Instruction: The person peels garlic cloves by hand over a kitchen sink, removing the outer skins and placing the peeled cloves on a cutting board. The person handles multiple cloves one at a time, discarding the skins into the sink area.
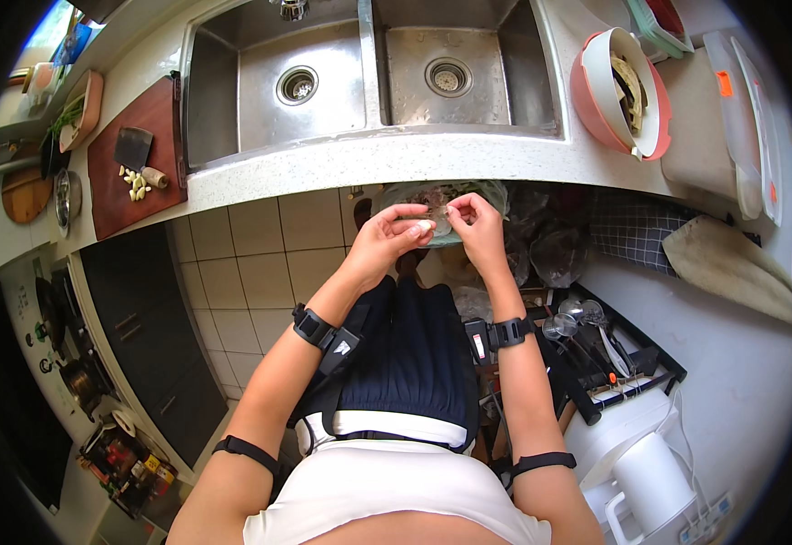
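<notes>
Both hands are held over a lined waste bin (498,194) below the counter's front edge. My left hand (396,235) pinches a small pale garlic clove (426,226) between thumb and finger. Just beside it, my right hand (475,221) has thumb and forefinger pinched together on what looks like a thin scrap of garlic skin (447,211). Scraps and peelings lie in the bin. Several peeled garlic cloves (138,182) rest on the reddish-brown cutting board (164,136) at the left, next to a cleaver (133,146) with a wooden handle.
A double steel sink (367,68) is set in the counter ahead. On its right stands a pink bowl (581,88) with a white strainer in it. A rack of utensils (668,371) and a white kettle (655,484) are at the lower right. A metal bowl (63,197) stands at the left.
</notes>
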A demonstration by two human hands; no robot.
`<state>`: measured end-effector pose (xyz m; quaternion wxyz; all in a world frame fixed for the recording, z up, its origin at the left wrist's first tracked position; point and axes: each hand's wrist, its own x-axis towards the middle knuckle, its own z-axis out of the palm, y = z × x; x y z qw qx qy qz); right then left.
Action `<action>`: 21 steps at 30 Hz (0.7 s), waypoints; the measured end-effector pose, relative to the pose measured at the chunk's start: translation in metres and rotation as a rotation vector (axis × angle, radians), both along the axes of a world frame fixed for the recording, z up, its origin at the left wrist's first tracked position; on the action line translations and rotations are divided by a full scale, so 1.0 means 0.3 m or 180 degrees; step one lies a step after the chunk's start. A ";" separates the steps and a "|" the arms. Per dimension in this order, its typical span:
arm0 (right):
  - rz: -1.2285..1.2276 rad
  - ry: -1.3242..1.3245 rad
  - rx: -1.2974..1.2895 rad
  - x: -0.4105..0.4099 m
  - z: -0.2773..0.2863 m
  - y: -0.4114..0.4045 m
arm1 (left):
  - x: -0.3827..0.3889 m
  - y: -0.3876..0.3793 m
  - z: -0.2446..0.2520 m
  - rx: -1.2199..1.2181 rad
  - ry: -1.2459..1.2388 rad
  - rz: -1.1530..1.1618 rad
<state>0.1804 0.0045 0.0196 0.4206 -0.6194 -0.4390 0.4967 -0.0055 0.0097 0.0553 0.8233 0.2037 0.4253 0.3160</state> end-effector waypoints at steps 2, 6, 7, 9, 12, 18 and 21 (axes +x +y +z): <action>0.0125 -0.0443 -0.0161 0.005 -0.062 0.008 | -0.001 -0.003 -0.032 -0.0085 -0.0158 0.0048; 0.0069 -0.0856 0.0174 -0.009 -0.149 0.004 | 0.011 -0.009 -0.058 -0.0296 -0.0433 0.0248; 0.0069 -0.0856 0.0166 -0.008 -0.152 0.000 | 0.015 -0.009 -0.059 -0.0304 -0.0433 0.0247; 0.0007 -0.1093 0.0323 -0.013 -0.131 -0.007 | 0.020 -0.008 -0.061 -0.0017 -0.0121 0.0230; -0.0115 -0.0354 0.0059 -0.050 0.031 -0.009 | 0.004 -0.002 -0.056 0.0381 0.0333 0.0143; -0.0213 0.0817 -0.0659 -0.061 0.177 -0.037 | 0.012 0.025 -0.012 0.1078 0.0868 -0.0157; -0.0259 0.0851 -0.0623 -0.060 0.179 -0.035 | 0.021 0.029 -0.014 0.1509 0.0943 -0.0077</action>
